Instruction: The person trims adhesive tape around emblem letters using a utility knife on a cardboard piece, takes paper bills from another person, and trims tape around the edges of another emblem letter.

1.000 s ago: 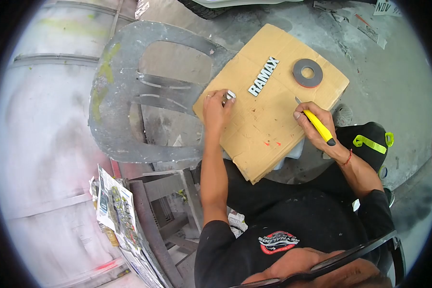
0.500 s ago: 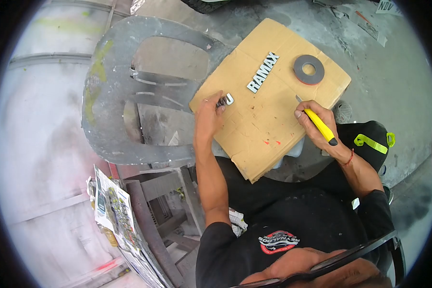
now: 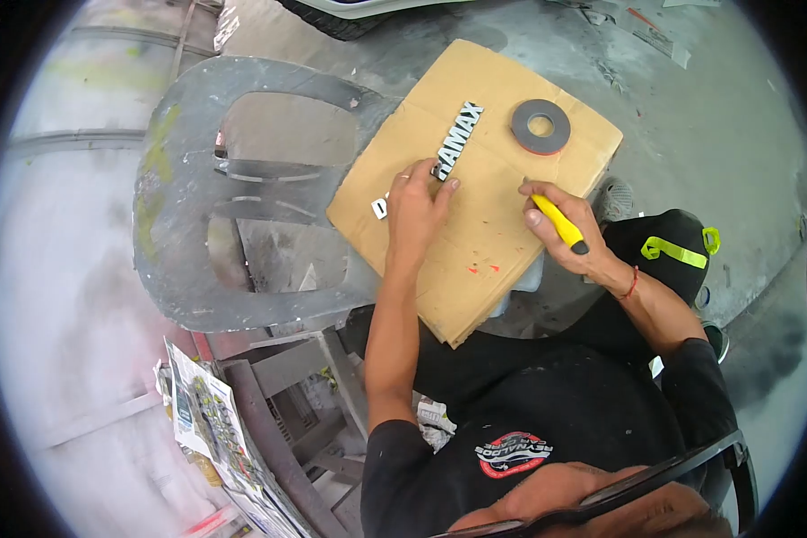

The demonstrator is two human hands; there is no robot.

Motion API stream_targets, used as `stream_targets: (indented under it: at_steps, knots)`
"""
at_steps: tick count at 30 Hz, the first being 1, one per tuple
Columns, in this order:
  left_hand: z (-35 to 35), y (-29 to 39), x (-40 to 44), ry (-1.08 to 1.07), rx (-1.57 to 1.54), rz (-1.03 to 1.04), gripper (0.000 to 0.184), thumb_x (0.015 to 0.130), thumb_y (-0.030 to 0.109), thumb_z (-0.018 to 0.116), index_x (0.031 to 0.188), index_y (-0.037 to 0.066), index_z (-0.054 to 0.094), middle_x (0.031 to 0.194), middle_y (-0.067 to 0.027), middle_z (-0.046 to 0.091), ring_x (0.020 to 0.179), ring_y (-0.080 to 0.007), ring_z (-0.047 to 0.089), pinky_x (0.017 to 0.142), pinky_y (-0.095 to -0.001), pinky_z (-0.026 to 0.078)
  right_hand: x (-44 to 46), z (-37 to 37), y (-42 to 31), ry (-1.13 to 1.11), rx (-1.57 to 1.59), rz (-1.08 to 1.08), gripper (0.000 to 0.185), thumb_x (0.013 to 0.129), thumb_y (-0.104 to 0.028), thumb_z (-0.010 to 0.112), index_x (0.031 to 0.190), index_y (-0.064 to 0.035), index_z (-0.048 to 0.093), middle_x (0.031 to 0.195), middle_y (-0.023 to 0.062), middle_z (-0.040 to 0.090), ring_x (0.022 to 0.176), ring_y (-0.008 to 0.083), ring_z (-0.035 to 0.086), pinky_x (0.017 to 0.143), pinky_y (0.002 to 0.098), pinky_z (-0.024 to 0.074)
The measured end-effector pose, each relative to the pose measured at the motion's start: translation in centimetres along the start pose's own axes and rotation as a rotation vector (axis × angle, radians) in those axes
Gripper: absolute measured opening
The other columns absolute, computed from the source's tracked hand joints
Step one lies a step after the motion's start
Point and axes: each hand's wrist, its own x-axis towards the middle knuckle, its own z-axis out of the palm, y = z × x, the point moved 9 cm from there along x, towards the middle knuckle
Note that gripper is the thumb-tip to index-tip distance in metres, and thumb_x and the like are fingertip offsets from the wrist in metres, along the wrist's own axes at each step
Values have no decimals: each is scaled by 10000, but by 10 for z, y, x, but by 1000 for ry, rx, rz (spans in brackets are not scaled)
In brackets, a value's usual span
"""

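Observation:
My left hand (image 3: pixel 412 204) is over the cardboard, its thumb and fingertips around the lower end of a RAMAX letter emblem (image 3: pixel 460 136) with pale letters and dark edges. Part of the first letter is covered by the fingers. On the other side of that hand a separate letter piece (image 3: pixel 379 208) shows a D; the rest of it is hidden. My right hand (image 3: pixel 560 235) grips a yellow utility knife (image 3: pixel 554 218) with a black end, above the right part of the cardboard. A roll of grey tape (image 3: pixel 560 126) with a reddish edge lies beyond the knife.
The stacked cardboard (image 3: pixel 502 202) lies beside a grey, paint-spotted plastic chair (image 3: pixel 166 269). Newspapers (image 3: pixel 215 403) hang over a frame at lower left. A vehicle tyre (image 3: pixel 327 20) is at the top, and my shoe (image 3: pixel 616 199) stands right of the cardboard.
My left hand has moved from the DU piece to the lower end of the RAMAX emblem. The right hand still grips the knife. The whole view has shifted slightly.

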Motion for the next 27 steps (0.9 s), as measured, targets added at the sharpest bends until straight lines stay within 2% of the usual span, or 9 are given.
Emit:
stream_targets:
  at_steps: [4, 5, 8, 13, 19, 22, 24, 25, 27]
  knots:
    - [19, -3, -2, -101, -13, -44, 277, 865, 114, 778, 1113, 8, 714, 1125, -155, 739, 1064, -351, 677, 903, -439, 526, -3, -4, 16, 34, 226, 183, 353, 1031, -273, 583, 1179, 30, 685, 832, 106, 695, 819, 183, 665, 745, 352, 530]
    - [23, -2, -6, -140, -76, -41, 254, 868, 109, 773, 1098, 14, 720, 1110, -146, 743, 1059, -345, 678, 885, -443, 531, -1, -6, 18, 108, 205, 73, 337, 1026, -234, 596, 1212, 31, 689, 864, 116, 718, 811, 165, 664, 728, 325, 528]
    - [22, 3, -13, -146, -104, -37, 237, 867, 110, 774, 1085, 27, 731, 1116, -138, 745, 1057, -341, 678, 868, -443, 536, 1, -4, 20, 51, 212, 185, 311, 1006, -185, 630, 1220, 31, 696, 864, 104, 725, 786, 132, 655, 707, 287, 524]
    - [17, 13, -16, -132, -52, 4, 254, 858, 126, 788, 1080, 18, 731, 1104, -142, 748, 1059, -330, 679, 882, -439, 535, 8, 3, 16, 82, 117, -23, 248, 995, -181, 691, 1143, 14, 730, 786, 46, 689, 709, 77, 617, 623, 250, 490]
    - [13, 7, -19, -135, -73, -120, 285, 835, 131, 807, 1077, 4, 729, 1055, -168, 746, 1022, -352, 675, 909, -423, 524, 11, 12, 18, -20, 112, 242, 266, 1002, -218, 721, 1162, -7, 700, 755, 61, 691, 671, 89, 623, 605, 276, 511]
    - [4, 6, -21, -120, -93, -152, 286, 828, 131, 814, 1075, 8, 741, 1059, -168, 748, 1021, -349, 681, 922, -415, 522, 10, 18, 22, -76, 185, 315, 341, 970, -155, 747, 1265, -25, 634, 793, 69, 695, 718, 113, 648, 636, 273, 517]
    - [4, 4, -23, -130, -52, -120, 300, 831, 163, 821, 1085, 18, 754, 1082, -145, 762, 1046, -335, 691, 943, -406, 520, 13, 14, -31, -29, -271, -407, 479, 934, -100, 764, 1368, -47, 567, 952, 96, 687, 813, 165, 688, 722, 290, 546]
    - [3, 4, -24, -107, -81, -89, 305, 828, 157, 822, 1092, 20, 756, 1088, -145, 763, 1049, -333, 692, 942, -405, 520, 13, 22, -11, -179, -59, -172, 702, 854, -29, 783, 1480, -58, 468, 1228, 152, 600, 1057, 264, 674, 891, 353, 555]
    - [4, 3, -25, -88, -108, -58, 310, 826, 150, 824, 1100, 22, 759, 1094, -146, 763, 1051, -332, 692, 940, -404, 520, 15, 28, -19, -231, -106, -165, 789, 830, -10, 770, 1526, -57, 401, 1304, 158, 541, 1148, 293, 629, 955, 384, 536]
